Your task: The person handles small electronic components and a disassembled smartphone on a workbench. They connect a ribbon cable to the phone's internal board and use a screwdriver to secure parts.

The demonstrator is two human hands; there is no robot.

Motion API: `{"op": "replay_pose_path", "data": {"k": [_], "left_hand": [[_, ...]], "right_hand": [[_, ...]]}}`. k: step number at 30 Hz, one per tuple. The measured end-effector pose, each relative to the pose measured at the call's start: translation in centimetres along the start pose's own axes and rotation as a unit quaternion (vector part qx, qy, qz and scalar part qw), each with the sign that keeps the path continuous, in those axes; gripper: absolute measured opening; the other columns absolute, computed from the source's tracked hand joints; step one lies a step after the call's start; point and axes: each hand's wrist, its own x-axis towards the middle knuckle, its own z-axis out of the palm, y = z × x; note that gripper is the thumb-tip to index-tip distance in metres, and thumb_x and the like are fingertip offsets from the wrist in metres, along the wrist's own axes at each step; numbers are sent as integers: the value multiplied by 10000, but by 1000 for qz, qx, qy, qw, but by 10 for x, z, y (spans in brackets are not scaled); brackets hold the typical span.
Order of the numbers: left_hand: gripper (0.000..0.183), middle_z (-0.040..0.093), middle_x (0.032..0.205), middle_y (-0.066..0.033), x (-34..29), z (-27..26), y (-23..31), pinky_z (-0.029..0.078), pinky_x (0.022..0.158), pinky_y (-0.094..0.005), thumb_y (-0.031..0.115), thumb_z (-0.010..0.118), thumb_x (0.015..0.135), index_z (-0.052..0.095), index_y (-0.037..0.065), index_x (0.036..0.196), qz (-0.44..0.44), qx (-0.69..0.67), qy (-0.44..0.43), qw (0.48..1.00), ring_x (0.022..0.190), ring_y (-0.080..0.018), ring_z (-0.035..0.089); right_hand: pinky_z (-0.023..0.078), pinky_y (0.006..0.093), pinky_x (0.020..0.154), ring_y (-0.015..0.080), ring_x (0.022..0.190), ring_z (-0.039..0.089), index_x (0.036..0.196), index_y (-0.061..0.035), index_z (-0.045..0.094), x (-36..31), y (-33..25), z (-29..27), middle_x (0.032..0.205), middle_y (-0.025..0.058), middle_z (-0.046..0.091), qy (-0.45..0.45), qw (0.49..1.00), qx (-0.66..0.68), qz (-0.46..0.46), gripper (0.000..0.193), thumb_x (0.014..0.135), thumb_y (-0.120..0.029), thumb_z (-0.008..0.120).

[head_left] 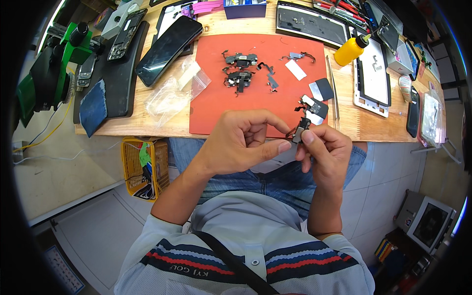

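Over the table's front edge, my right hand [327, 152] pinches a small black and grey phone part [298, 132] between thumb and fingers. My left hand [241, 140] meets the same part from the left. Its index finger and thumb reach to a thin brown ribbon cable on the part, while its other fingers curl in. Just beyond lie a dark square piece with white parts [314, 105] and a black and silver sheet [321, 89]. On the orange mat [211, 108] rest black phone modules [241, 60], a loose flex cable [269, 76] and a white rectangle [296, 70].
Metal tweezers [333, 93] lie along the mat's right edge, near a yellow bottle [351, 50]. Left of the mat are a clear plastic bag [179, 91], a dark phone [169, 51] and a green-framed device [49, 73]. A yellow basket [130, 167] stands below the table.
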Motion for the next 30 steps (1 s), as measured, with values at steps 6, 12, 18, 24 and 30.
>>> {"op": "replay_pose_path", "data": {"k": [6,12,18,24,30], "left_hand": [[176,575,705,51,-2,-2,-3,324,529,-183,71,688,932,690,-40,1069,-38,-26,-13,999,618,9,458],[163,708,883,-39,-1,3,-3,495,699,-192,76,632,967,681,-66,1030,-34,-94,1,995,813,-34,624],[167,709,894,-43,-1,2,-5,501,721,-205,61,593,978,682,-68,1035,-42,-116,-2,992,829,-47,629],[178,697,864,-21,-2,-4,-1,480,689,-198,75,593,978,692,-59,1042,-66,-104,-24,992,800,-29,603],[190,698,863,-20,-2,-5,1,474,687,-197,92,592,984,694,-58,1044,-67,-101,-30,992,797,-28,600]], "right_hand": [[408,169,406,54,459,547,926,63,705,-2,0,3,661,96,675,-14,1000,8,18,174,953,-103,660],[421,172,409,64,463,562,936,69,704,-2,0,2,673,113,684,-19,1000,17,17,167,957,-87,646],[415,167,416,60,466,559,933,64,698,-2,1,3,678,108,684,-23,1000,19,9,160,958,-85,646],[406,164,421,48,466,545,921,55,696,-1,2,3,671,93,676,-25,999,22,10,153,956,-87,652],[400,162,421,44,465,541,914,48,696,-1,3,4,665,87,673,-23,999,24,11,152,953,-94,659]]}}
